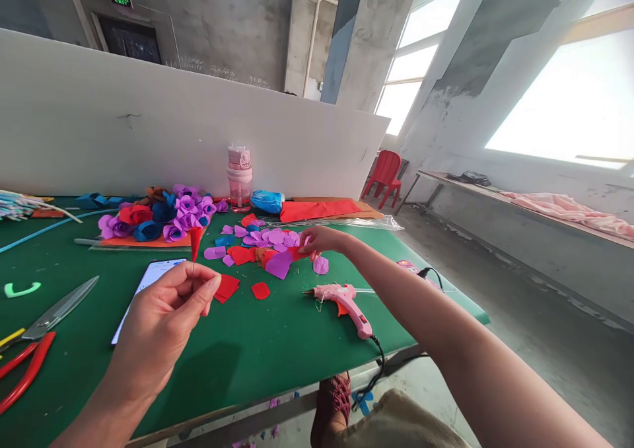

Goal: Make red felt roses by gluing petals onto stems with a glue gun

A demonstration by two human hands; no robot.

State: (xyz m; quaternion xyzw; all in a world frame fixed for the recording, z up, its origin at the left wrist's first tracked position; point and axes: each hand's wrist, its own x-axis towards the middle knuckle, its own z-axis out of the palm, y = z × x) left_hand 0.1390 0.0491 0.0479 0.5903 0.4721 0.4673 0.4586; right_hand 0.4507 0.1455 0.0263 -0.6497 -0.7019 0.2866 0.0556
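My left hand (171,309) is closed in a pinch around the thin stem of a red paper flower bud (196,242), held upright above the table. My right hand (321,242) is stretched out over the loose paper petals, its fingers closed on a red petal (296,254). Beside those fingers lie a larger purple petal (279,265) and a small purple one (321,265). Nearer to me, a red petal (260,291) lies alone, with a red paper square (226,288) by my left fingertips. A pink glue gun (344,297) rests on its side below my right forearm.
Finished paper flowers (163,213) are heaped at the back left. A phone (148,283) lies partly behind my left hand, and scissors (62,309) and red-handled pliers (30,369) are further left. A pink bottle (240,178) stands by the white partition (198,117). The glue gun's cord (380,362) drops over the table edge.
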